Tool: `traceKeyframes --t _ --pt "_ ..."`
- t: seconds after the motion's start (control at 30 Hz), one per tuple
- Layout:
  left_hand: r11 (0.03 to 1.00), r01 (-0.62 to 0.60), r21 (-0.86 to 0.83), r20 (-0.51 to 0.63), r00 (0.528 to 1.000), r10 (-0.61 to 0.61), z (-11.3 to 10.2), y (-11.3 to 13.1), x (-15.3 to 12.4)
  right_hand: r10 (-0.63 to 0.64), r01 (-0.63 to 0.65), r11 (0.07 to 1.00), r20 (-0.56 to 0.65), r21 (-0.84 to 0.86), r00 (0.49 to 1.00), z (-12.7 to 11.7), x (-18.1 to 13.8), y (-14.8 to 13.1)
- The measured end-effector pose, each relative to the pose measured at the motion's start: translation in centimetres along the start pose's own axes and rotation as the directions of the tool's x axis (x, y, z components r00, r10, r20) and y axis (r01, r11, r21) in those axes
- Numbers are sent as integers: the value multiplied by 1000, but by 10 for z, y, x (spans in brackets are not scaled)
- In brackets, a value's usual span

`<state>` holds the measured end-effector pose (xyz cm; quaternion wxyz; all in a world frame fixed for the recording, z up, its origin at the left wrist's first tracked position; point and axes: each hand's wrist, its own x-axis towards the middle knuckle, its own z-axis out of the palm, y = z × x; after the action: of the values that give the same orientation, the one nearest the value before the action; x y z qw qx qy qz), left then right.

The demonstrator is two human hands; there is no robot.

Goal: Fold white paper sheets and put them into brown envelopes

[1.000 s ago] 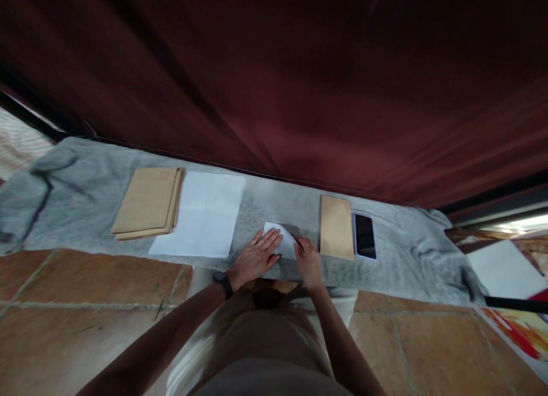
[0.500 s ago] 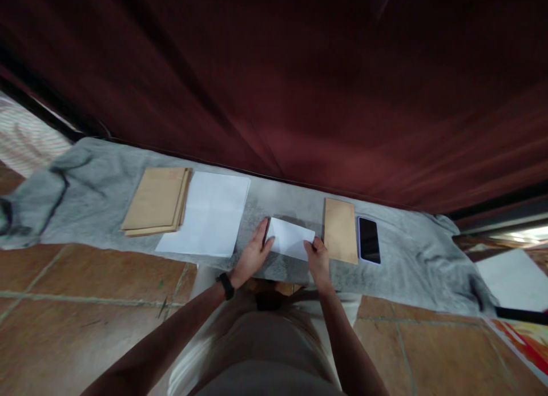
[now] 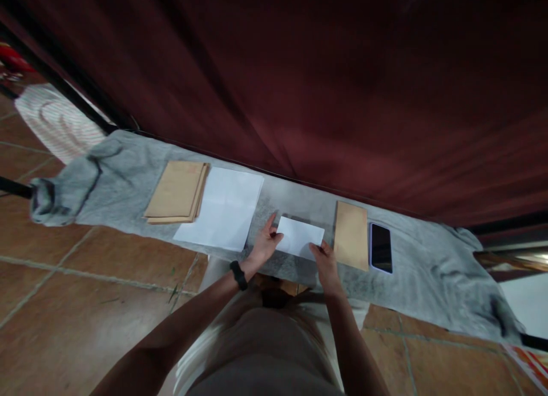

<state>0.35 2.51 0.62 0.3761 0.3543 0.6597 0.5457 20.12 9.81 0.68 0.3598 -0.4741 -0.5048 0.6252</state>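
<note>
A small white sheet of paper [image 3: 301, 236], much smaller than the white sheets beside it, is between my two hands. My left hand [image 3: 265, 245], with a black band at the wrist, has its thumb over the paper's left edge and its fingers at or behind that edge. At the lower right corner, my right hand [image 3: 326, 266] pinches the paper, thumb on top and fingers partly hidden. A larger stack of white paper [image 3: 229, 210] lies left of my left hand. A single brown envelope [image 3: 351, 236] lies just right of my right hand.
Several brown envelopes [image 3: 177, 190] are stacked at the left, overlapping the white paper. A phone [image 3: 381, 247] lies right of the single envelope. Grey cloth [image 3: 432, 265] covers the narrow bench. A dark red curtain-like sheet [image 3: 325, 110] rises along its far edge. Tiled floor [image 3: 107, 310] lies below.
The view has shifted, so the bench contents appear farther right. The small paper now looks flatter, and my left fingers have shifted at its left edge. My right hand keeps its grip.
</note>
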Motion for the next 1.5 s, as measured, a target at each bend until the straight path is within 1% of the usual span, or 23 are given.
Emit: traceKeyframes --t 0.07,0.17,0.27,0.37,0.43,0.5,0.57,0.6,0.73,0.8,0.87,0.93,1.0,1.03,1.1,1.2,1.37,1.5 --pt "1000 -6 21 44 999 5 -1 -2 -3 -33 30 999 -58 -42 998 -1 4 2" --pt "997 -23 78 93 996 16 -3 -1 -8 -51 43 994 -92 -97 994 -1 10 5" --pt "982 -41 187 75 997 28 -3 6 -9 -79 65 985 -85 -158 993 0 15 8" --pt "948 -60 314 64 997 42 -1 12 -9 -171 140 952 -92 -271 981 -1 15 9" --pt "922 -108 371 73 994 87 0 12 -10 -266 204 893 -106 -402 958 -1 10 8" --pt "890 -171 423 77 985 153 1 10 -14 -378 271 786 -85 -556 922 -1 1 7" --pt "850 -202 487 76 979 189 3 7 -17 -470 341 647 -5 -682 883 1 -9 6" --pt "829 -201 521 74 979 190 3 7 -19 -492 373 578 55 -726 869 3 -13 7" --pt "759 -207 617 97 977 187 3 9 -22 -472 493 355 302 -795 828 10 -25 14" --pt "722 -217 657 114 975 189 2 13 -23 -455 536 258 388 -804 802 13 -26 18" --pt "653 -227 722 126 972 198 3 16 -24 -443 557 189 436 -808 783 13 -26 22" --pt "539 -266 799 165 959 229 7 18 -28 -444 556 159 444 -816 779 13 -25 23" --pt "416 -360 835 267 927 264 14 17 -33 -446 550 147 441 -822 779 12 -26 23" --pt "367 -408 836 322 907 273 18 16 -36 -445 547 142 440 -825 780 12 -26 23" --pt "306 -474 826 401 874 273 24 12 -42 -437 545 129 446 -828 781 11 -28 22" --pt "271 -514 814 449 852 269 26 7 -49 -422 554 91 472 -827 774 7 -34 22" --pt "244 -587 772 517 803 297 14 3 -53 -403 596 -11 549 -803 732 -8 -46 23" --pt "225 -629 744 547 767 335 8 4 -55 -381 612 -56 584 -789 717 -23 -55 25"
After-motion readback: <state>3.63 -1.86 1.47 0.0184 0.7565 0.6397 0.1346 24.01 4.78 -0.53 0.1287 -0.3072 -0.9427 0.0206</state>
